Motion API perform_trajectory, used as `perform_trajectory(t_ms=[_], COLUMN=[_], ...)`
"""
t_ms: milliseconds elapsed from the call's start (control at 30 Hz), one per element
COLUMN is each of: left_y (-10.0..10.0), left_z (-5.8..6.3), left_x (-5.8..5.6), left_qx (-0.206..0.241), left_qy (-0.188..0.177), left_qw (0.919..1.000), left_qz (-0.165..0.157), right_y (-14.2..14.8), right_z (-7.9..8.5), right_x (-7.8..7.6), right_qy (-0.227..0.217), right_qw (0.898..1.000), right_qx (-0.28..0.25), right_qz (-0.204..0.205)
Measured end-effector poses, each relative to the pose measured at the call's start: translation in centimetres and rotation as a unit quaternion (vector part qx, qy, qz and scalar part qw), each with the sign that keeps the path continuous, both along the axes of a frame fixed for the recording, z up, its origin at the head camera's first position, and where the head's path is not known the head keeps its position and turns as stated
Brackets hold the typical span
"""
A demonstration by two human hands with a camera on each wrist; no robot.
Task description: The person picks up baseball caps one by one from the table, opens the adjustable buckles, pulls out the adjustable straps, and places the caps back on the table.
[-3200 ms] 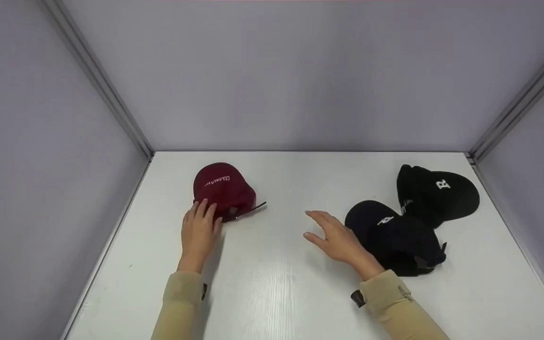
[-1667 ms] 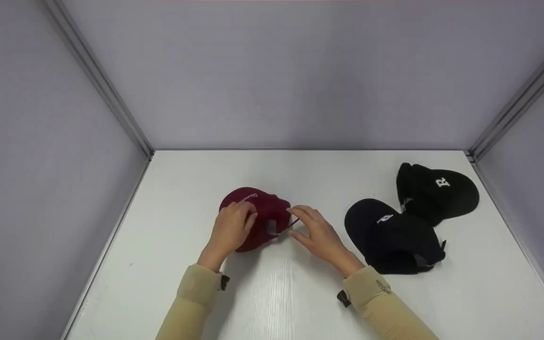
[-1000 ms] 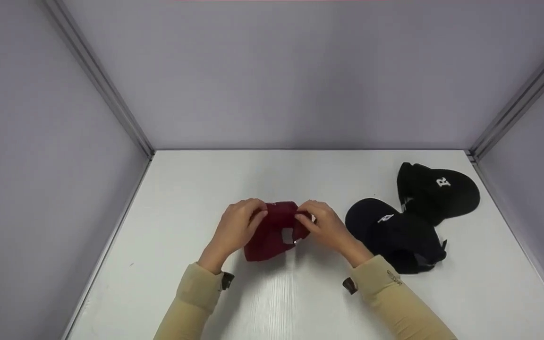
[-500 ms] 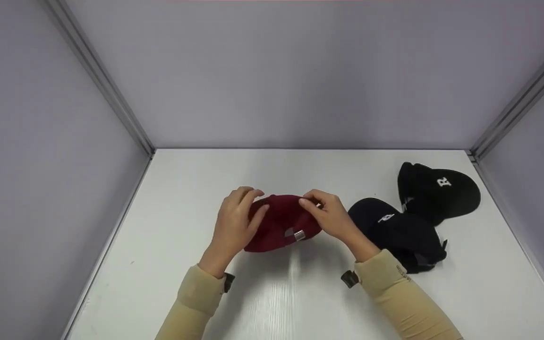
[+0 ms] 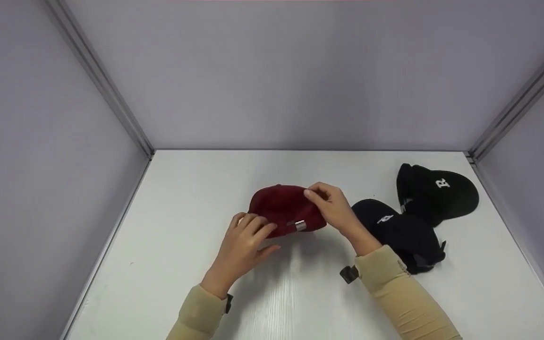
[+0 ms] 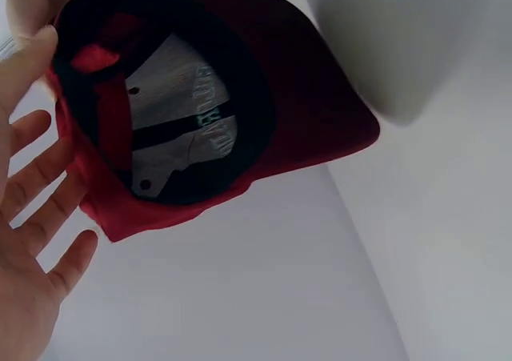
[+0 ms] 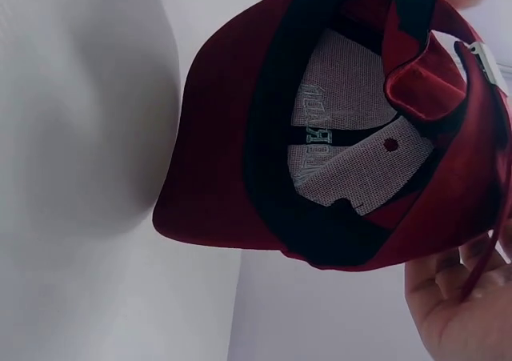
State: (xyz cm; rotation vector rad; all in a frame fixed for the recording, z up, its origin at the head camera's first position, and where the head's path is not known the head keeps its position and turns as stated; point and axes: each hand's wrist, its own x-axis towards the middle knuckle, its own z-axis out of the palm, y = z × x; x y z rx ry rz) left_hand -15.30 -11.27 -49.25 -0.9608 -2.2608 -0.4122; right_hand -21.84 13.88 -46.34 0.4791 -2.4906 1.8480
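While the right edge of a red cap (image 5: 279, 205) is pinched between the thumb and fingers of the right hand (image 5: 335, 208), its left side is only touched by the left hand (image 5: 246, 243), whose fingers are laid loosely against the cloth and whose thumb is kept clear. The cap is held up over the middle of a white table (image 5: 182, 203), its back, fitted with a silver buckle (image 5: 300, 225), being turned to the near side. Inside, pale lining (image 7: 344, 65) is shown, and the brim (image 6: 312, 89) is pointed away from the hands. On the right, a dark cap (image 5: 395, 231) with a white emblem is partly hidden by the right arm (image 5: 409, 302); farther right, a black cap (image 5: 456, 198) marked with a white R is seen.
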Motion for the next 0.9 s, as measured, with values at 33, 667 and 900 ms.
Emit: perform_trajectory(t_ms=[33,667,900], left_y=[0.0,0.4,0.3], left_z=[-0.1,0.8,1.3], left_x=[0.0,-1.9,-3.0], left_qx=[-0.003,0.144,0.173], left_qy=[-0.001,-0.015,-0.031], left_qw=[1.0000,0.9893,0.9841], left_qz=[0.005,0.018,0.023], right_y=[0.0,2.3,2.8], right_z=[0.1,-1.3,-2.6], right_x=[0.1,-0.2,1.6], right_qy=[-0.006,0.007,0.061], right_qw=[1.000,0.996,0.991], right_qx=[-0.002,-0.083,-0.109], right_qz=[0.002,-0.026,-0.052])
